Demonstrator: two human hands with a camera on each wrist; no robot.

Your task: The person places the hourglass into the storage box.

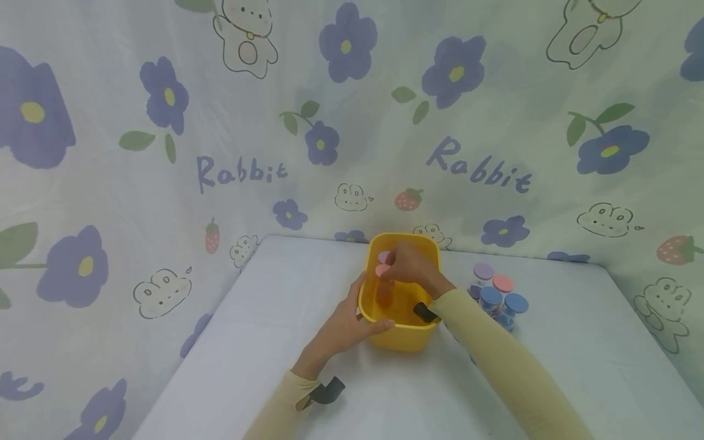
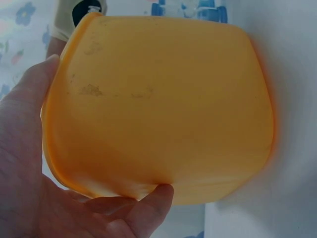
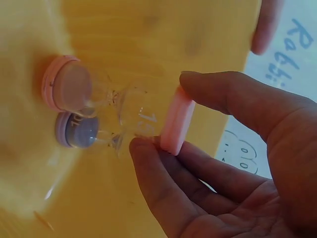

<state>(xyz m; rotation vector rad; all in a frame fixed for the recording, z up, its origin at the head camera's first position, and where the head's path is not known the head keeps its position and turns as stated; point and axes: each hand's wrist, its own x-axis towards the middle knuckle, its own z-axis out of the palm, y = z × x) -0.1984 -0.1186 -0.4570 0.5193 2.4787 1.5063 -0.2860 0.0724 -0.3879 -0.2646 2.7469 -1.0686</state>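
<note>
My left hand [image 1: 349,318] grips the yellow plastic bin [image 1: 404,338] at its left front side, thumb over the rim. In the left wrist view, fingertips [image 2: 157,201] press the outer wall of the bin. My right hand [image 1: 409,266] reaches inside and pinches the pink cap of a sand timer [image 3: 177,121] between thumb and fingers. That timer's other pink end stands toward the bin's floor, with pink sand in its lower bulb. Beside it stands a purple-capped sand timer [image 3: 77,130] with purple sand.
Right of the bin, several sand timers stand together on the white table [image 1: 583,342], among them a purple-capped one [image 1: 484,271], a pink-capped one [image 1: 503,283] and a blue-capped one [image 1: 516,303]. A patterned cloth [image 1: 385,122] hangs behind the table.
</note>
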